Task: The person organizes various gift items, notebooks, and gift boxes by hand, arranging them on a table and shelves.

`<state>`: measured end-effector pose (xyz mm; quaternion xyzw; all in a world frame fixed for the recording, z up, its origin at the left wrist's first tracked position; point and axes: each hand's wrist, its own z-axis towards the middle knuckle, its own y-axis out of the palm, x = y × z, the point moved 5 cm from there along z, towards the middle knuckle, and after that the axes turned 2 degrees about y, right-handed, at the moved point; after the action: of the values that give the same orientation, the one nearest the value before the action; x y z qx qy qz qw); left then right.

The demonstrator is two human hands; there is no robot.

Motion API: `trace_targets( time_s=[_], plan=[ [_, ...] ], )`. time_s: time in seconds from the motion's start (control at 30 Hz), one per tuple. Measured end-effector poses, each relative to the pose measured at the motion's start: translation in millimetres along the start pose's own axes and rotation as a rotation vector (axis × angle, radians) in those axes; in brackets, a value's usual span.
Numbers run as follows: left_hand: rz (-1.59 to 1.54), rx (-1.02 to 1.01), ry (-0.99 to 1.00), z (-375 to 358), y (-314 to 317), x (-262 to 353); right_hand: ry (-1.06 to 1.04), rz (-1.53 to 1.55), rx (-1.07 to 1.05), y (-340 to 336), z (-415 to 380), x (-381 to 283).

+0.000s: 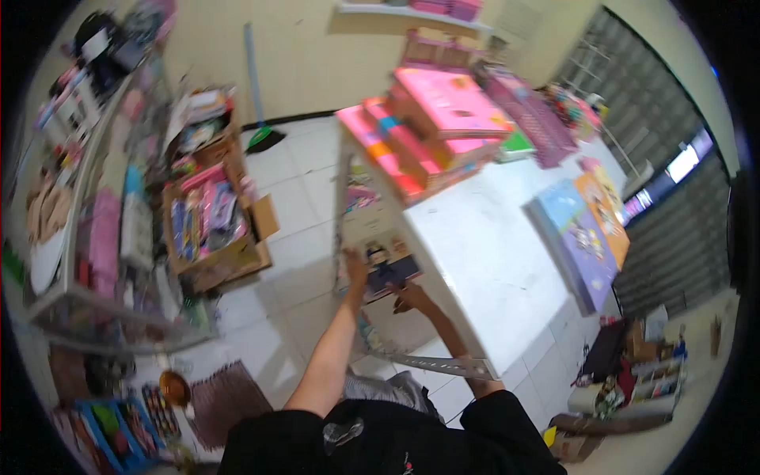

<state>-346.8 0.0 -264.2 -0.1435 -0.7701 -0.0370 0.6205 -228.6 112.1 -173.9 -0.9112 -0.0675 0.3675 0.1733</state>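
A flat, dark-blue and cream item with a cartoon figure [381, 261], perhaps a book or thin box, is low beside the white-topped counter. My left hand [355, 269] is at its left edge, the fingers seeming closed on that side. My right hand [412, 298] is by its lower right corner, fingers apart and partly bent, the fingertips close to or touching the edge. Colourful packaged goods [361, 195] lie behind it in the counter's side. The forearms hide part of the counter's lower section.
On the white counter top [483, 261] stand stacked pink boxes [451, 103] and flat blue, purple and orange boxes [582, 237]. Left on the tiled floor are open cartons of goods [210, 222], a glass display case [103, 237] and a broom [263, 138].
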Motion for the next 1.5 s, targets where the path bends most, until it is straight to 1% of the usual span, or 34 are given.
trace_targets(
  time_s=[0.03, 0.07, 0.1, 0.13, 0.17, 0.2, 0.27, 0.3, 0.33, 0.37, 0.4, 0.43, 0.47, 0.5, 0.53, 0.57, 0.63, 0.73, 0.77, 0.83, 0.87, 0.9, 0.97, 1.0, 1.03, 1.1, 1.17, 1.23, 1.3, 1.33, 1.37, 1.4, 1.43, 1.5],
  plan=[
    [0.000, -0.056, 0.040, 30, 23, -64, -0.095, 0.074, 0.119, -7, -4, -2],
    [0.115, -0.023, 0.351, 63, 33, -113, -0.193, 0.145, 0.247, -43, -78, 140],
    [0.155, 0.081, 0.045, -9, -9, 6, -0.292, 0.211, 0.379, -49, -90, 155],
    [0.448, 0.248, 0.176, 50, 2, -89, -0.393, 0.270, 0.509, -57, -96, 152],
    [-0.479, 0.589, 0.274, -20, -33, 17, -0.495, 0.321, 0.631, -66, -93, 141],
    [-0.537, 0.742, 0.572, -15, -54, 9, -0.595, 0.368, 0.744, -95, -91, 113],
    [-0.341, 0.911, 0.723, -131, -90, 189, -0.791, 0.454, 0.953, -129, -110, 118],
    [-0.391, 0.851, 0.881, -151, -101, 223, -0.422, 0.551, 0.705, -147, -139, 108],
    [-0.441, 0.791, 1.031, -169, -107, 249, -0.452, 0.756, 0.714, -164, -164, 114],
    [-0.730, 0.574, 1.056, -189, -103, 284, -0.444, 0.819, 0.815, -180, -191, 108],
    [-0.696, 0.131, 1.111, -198, -92, 315, -0.511, 0.919, 0.844, -194, -214, 105],
    [-0.641, -0.308, 1.134, -210, -77, 342, -0.588, 1.000, 0.823, -207, -234, 96],
    [-0.441, -0.532, 1.062, -223, -54, 370, -0.776, 1.092, 0.720, -217, -248, 84],
    [-0.234, -0.742, 0.976, -236, -23, 397, -0.730, 1.189, 0.766, -225, -263, 72],
    [-0.007, -0.822, 0.925, -243, 10, 421, -0.788, 1.153, 0.641, -232, -272, 57],
    [0.179, -0.829, 0.936, -233, 40, 432, -0.790, 1.164, 0.635, -241, -272, 53],
    [0.384, -0.644, 1.088, -197, 94, 441, -0.683, 1.081, 0.455, -247, -263, 41],
    [0.699, -0.467, 0.996, -130, 152, 424, -0.655, 1.017, 0.383, -252, -258, 25],
    [0.701, -0.454, 1.000, -131, 156, 424, -0.665, 1.012, 0.375, -251, -257, 22],
    [0.638, -0.613, 0.608, -133, 168, 414, -0.647, 0.977, 0.455, -253, -254, 24],
    [0.579, -0.638, 0.541, -135, 168, 412, -0.638, 0.982, 0.487, -254, -250, 27],
    [0.585, -0.631, 0.533, -136, 166, 411, -0.635, 0.985, 0.475, -250, -253, 24],
    [0.275, -0.785, 0.488, -141, 162, 411, -0.647, 1.033, 0.560, -244, -266, 19],
    [0.225, -0.687, 0.415, -156, 152, 413, -0.639, 1.031, 0.544, -246, -254, 31],
    [0.234, -0.675, 0.410, -167, 144, 414, -0.638, 1.036, 0.528, -239, -260, 32],
    [0.343, -0.789, 0.495, -195, 130, 413, -0.833, 1.056, 0.530, -223, -289, 33],
    [0.406, -0.808, 0.417, -217, 110, 415, -0.862, 1.123, 0.553, -205, -313, 51],
    [0.196, -1.073, 0.342, -229, 103, 403, -0.865, 1.232, 0.514, -187, -338, 74],
    [-0.017, -1.224, 0.455, -256, 78, 416, -1.229, 0.363, 0.993, -169, -373, 130],
    [-0.164, -1.284, 0.494, -262, 58, 421, -0.643, 1.042, 0.958, -166, -351, 200],
    [-0.484, -1.460, 0.650, -265, 23, 419, -0.586, 1.565, 0.733, -156, -373, 189],
    [-0.946, -1.556, 0.750, -253, -16, 399, -0.579, 1.609, 0.662, -149, -388, 188],
    [-1.163, -1.680, 0.834, -257, -47, 397, -0.569, 1.652, 0.591, -143, -396, 194],
    [-1.527, -1.562, 0.877, -244, -92, 366, -0.523, 1.545, 0.648, -135, -403, 199]
  ],
)
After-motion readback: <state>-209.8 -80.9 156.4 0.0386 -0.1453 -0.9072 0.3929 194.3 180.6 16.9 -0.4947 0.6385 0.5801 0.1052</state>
